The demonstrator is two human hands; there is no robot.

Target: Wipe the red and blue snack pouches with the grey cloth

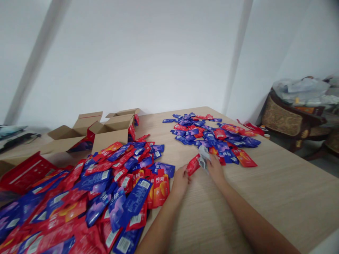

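My left hand [181,181] is closed on the near end of a red pouch [193,164], which it holds tilted above the table. At the pouch's other end, my right hand [215,168] grips a crumpled grey-white cloth [204,157] that touches the pouch. Part of the cloth is hidden behind the fingers. To the left lies a large heap of red and blue pouches [137,197] with fruit pictures and white labels. Just beyond my right hand spreads a second, smaller pile of blue and red pouches [209,137].
Open cardboard boxes [111,135] stand at the back left behind the heap. The wooden table [212,215] ends on the right near a carved, upholstered chair [283,113] piled with plastic bags [304,88]. A white wall [159,53] is behind the table.
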